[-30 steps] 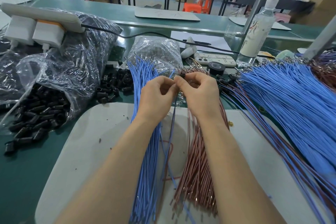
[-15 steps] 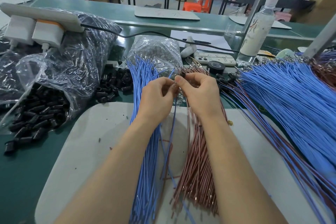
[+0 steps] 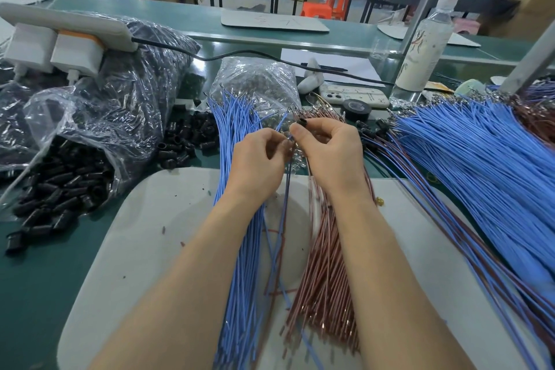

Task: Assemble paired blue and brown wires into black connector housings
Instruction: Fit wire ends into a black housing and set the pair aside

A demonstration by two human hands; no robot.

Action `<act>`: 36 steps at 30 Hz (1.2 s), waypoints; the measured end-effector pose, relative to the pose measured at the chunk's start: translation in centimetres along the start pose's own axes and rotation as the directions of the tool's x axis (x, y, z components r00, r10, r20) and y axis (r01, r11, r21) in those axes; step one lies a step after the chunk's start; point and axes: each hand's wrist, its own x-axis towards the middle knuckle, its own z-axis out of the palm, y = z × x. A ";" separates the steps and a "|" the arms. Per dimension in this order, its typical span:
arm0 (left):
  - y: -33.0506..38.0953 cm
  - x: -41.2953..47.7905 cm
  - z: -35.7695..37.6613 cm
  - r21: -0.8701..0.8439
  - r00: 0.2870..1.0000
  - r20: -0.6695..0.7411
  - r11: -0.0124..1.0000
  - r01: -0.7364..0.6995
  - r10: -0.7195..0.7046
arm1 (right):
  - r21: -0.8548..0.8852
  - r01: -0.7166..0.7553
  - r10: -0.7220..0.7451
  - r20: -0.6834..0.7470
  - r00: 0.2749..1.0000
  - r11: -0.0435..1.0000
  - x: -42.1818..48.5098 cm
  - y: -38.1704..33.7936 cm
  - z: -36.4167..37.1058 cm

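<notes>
Right hand (image 3: 330, 156) pinches stubby black connector (image 3: 302, 122) poking up, left hand (image 3: 255, 159) pinches thin blue wire (image 3: 285, 204) trailing over the mat (image 3: 150, 219).

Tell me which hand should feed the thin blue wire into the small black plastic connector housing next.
Left, probably. The left hand pinches the thin blue wire right beside the small black plastic connector housing, which the right hand holds at its fingertips; the right only braces.

Right blue wires (image 3: 480, 177) cut off; connector housing (image 3: 302, 122) mostly hidden.
</notes>
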 end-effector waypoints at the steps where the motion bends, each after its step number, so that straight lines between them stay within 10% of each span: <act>1: 0.0 0.0 0.0 0.017 1.000 0.004 1.000 -0.001 0.001 | -0.003 0.001 -0.002 -0.008 1.000 1.000 0.0 0.0 0.0; 24: 0.8 -0.4 -0.2 -0.130 0.981 -0.049 0.972 -0.195 0.190 | -0.238 -0.112 0.145 0.124 0.982 0.965 0.0 0.5 -0.5; 36: 1.1 -0.6 -0.1 -0.134 0.971 0.002 0.962 -0.236 0.239 | -0.337 0.085 -0.053 0.102 0.993 0.938 -0.3 0.4 -0.4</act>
